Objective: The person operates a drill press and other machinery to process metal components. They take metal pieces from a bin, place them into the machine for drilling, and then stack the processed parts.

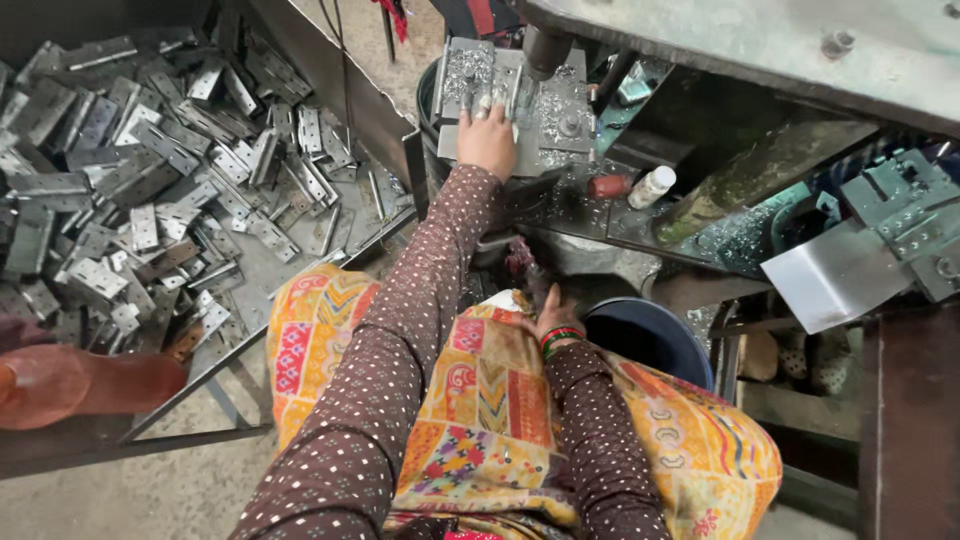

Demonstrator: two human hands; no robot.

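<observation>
Lap: patterned orange cloth [500, 400] across the knees, nearest the camera; both dotted brown sleeves extend from here.
Right hand [556, 318]: rests at the far edge of the lap beside a dark blue bucket [650, 340]; bangles at the wrist; fingers point away and are partly hidden, so whether spread or pressed together cannot be told; nothing seen in it.
Left hand [486, 140]: arm stretched far, palm down on the press bed [545, 125]; fingers lie together, pressing a flat metal plate [470, 85].
Key relation: plate lies directly under and just beyond the left fingers, long axis running near to far, just left of the dark punch column [545, 50]; the left hand is much the nearer.
Left bench [250, 270]: heap of grey hinge plates [150, 170], well apart from both hands.
</observation>
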